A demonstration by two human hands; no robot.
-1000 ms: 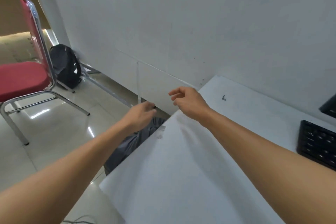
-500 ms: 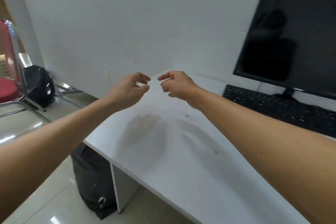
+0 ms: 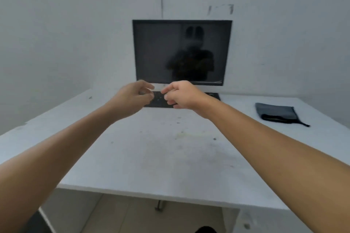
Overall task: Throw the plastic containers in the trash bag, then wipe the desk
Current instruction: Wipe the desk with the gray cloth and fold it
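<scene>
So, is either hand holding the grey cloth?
No, the grey cloth lies on the desk, well apart from the left hand and right hand.

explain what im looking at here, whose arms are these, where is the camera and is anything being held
There is no machine here: these are a person's two bare arms. The camera sits on the person's head and looks forward and down, so the arms reach into the picture from the bottom.

The left hand and right hand hover close together above a white desk. Their fingers are loosely curled, and neither has a grip on anything.

On the desk stand a dark monitor and, partly hidden behind the hands, a black keyboard. A folded grey cloth lies to the right. The desk shows specks and a faint stain near the middle. No plastic containers or trash bag show in this view.
</scene>
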